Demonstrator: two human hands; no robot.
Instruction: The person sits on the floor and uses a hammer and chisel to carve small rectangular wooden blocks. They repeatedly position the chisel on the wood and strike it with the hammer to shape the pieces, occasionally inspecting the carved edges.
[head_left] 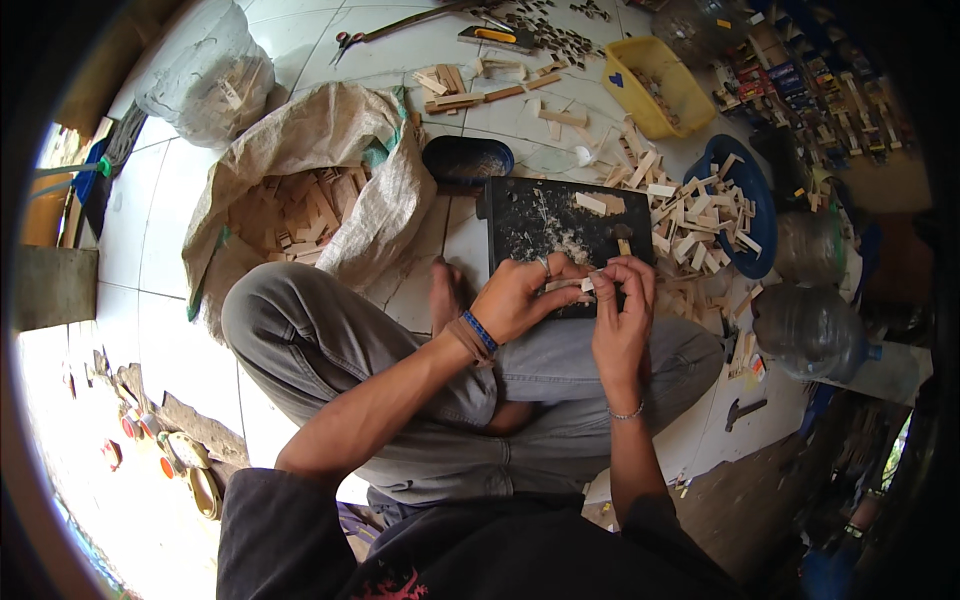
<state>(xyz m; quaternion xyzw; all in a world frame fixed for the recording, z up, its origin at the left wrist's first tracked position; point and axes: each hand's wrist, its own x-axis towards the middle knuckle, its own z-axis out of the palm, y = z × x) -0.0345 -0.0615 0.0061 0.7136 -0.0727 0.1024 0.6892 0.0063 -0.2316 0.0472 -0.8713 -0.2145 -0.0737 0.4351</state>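
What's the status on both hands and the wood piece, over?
Left hand and right hand both pinching a small wood piece above the black board. Wood offcuts piled in the blue basin. Nothing blocking the hands.

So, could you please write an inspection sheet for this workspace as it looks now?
Surface: white tiled floor; black board with shavings lying before the knees.
Job's things: small pale wood piece held between both hands.
Clutter: open woven sack of wood offcuts, blue basin heaped with wood sticks, yellow tub, scissors, hammer, clear bottles.
Hands: left hand and right hand both closed on the wood piece.
Cables: nothing seen.
Surroundings: plastic bag of scraps at upper left, sandals at lower left.
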